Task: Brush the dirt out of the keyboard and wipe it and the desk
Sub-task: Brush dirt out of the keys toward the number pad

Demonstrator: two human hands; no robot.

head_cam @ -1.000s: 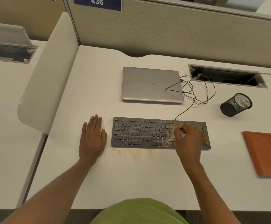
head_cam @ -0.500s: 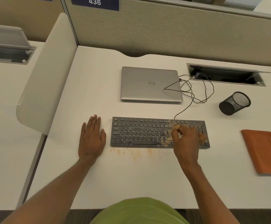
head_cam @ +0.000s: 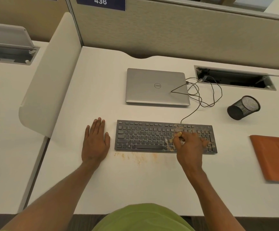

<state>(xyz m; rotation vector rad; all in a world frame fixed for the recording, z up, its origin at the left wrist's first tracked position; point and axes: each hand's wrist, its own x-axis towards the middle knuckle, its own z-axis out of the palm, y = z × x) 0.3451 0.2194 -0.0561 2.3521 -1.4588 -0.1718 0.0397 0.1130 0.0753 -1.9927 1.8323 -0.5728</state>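
Note:
A dark grey keyboard (head_cam: 145, 136) lies across the middle of the white desk (head_cam: 135, 184). Orange-brown dirt covers its right half, and more crumbs (head_cam: 135, 157) lie on the desk just in front of it. My right hand (head_cam: 189, 147) is over the keyboard's right part, closed on a small brush (head_cam: 177, 135) with a pale handle whose bristles touch the keys. My left hand (head_cam: 94, 141) rests flat on the desk, fingers apart, just left of the keyboard. A folded orange cloth (head_cam: 272, 157) lies at the right edge.
A closed silver laptop (head_cam: 155, 87) sits behind the keyboard, with a tangle of black cable (head_cam: 202, 95) running to an open cable tray (head_cam: 235, 77). A black mesh pen cup (head_cam: 243, 107) lies tipped on its side at the right. A curved divider panel (head_cam: 52, 72) borders the left side.
My right hand has swept the brush a little toward the left and nearer edge across the dirty keys. The left hand has stayed flat in place.

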